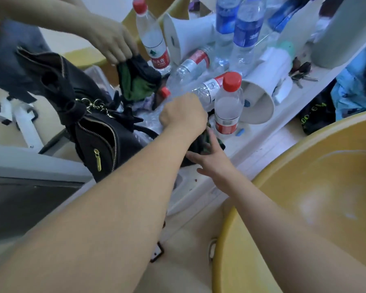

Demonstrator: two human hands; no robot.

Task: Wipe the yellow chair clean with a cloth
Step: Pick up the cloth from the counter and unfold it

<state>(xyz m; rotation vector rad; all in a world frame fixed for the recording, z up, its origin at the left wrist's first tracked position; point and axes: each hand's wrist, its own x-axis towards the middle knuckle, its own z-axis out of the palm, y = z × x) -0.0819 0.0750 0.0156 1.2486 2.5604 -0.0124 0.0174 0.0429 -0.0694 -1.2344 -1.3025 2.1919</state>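
Yellow chair waits unwiped at our right while we gather the dark cloth from the cluttered table, left hand closed on its top, right hand with fingers spread steadying it beside an upright bottle.

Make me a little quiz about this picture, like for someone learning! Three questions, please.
1. True or false: the yellow chair is being wiped right now.
2. Which hand is closed in a fist over the dark cloth: left or right?
3. What colour cap has the upright bottle beside the left hand? A) blue B) red C) green

Key:
1. False; both hands are at the table, not on the chair.
2. Left; the right hand lies open-fingered against the cloth.
3. B
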